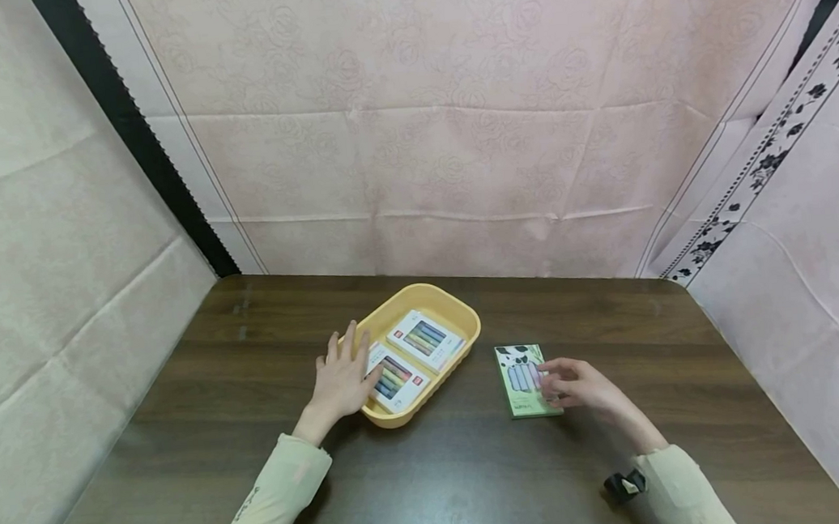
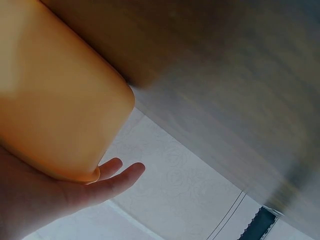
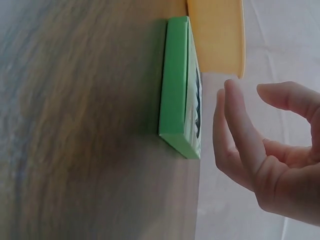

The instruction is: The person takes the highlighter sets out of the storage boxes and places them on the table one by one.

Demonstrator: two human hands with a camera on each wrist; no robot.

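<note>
A yellow plastic basket (image 1: 389, 420) stands on the table, holding two white boxes (image 1: 437, 356) with rows of coloured sticks pictured on them. My left hand (image 1: 340, 383) rests over the basket's left rim with its fingers spread. In the left wrist view, that hand (image 2: 70, 197) lies along the rim of the basket's tall side wall (image 2: 60, 105). Right of the basket, a flat green box (image 1: 526, 405) with pastel sticks pictured on its front lies face up. Just above it hovers my right hand (image 1: 581, 385), fingers loosely bent, thumb apart, nothing held. The right wrist view shows a gap between hand (image 3: 272, 167) and green box (image 3: 174, 85).
The dark wooden table (image 1: 450, 495) reaches back to a pale patterned cloth (image 1: 457, 170). Similar cloths hang at the left (image 1: 48, 280) and right (image 1: 800, 268). A small black device (image 1: 625, 486) is worn on the right wrist.
</note>
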